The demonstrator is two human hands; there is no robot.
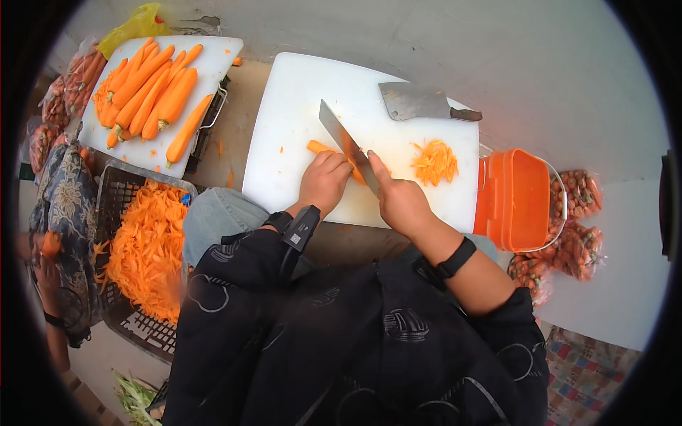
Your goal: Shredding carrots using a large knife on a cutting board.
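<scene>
On the white cutting board (298, 90) before me, my left hand (325, 181) presses down on a peeled carrot (318, 146) with its fingers bent. My right hand (399, 205) grips a broad-bladed knife (341, 133), its index finger laid along the blade; the handle is hidden in the fist. The blade crosses the carrot just right of my left fingers and hides part of it. A small heap of carrot strips (436, 162) lies to the right on the board. Near the far right edge rests a cleaver (415, 101), its dark handle jutting past the board.
Peeled carrots (144, 85) are piled on a second board (221, 50) at left. Below it stands a plastic crate (133, 333) of carrot peelings (144, 250). An orange bucket (487, 197) and bagged carrots (578, 250) flank me right. Another person's hand (40, 250) holds a carrot at far left.
</scene>
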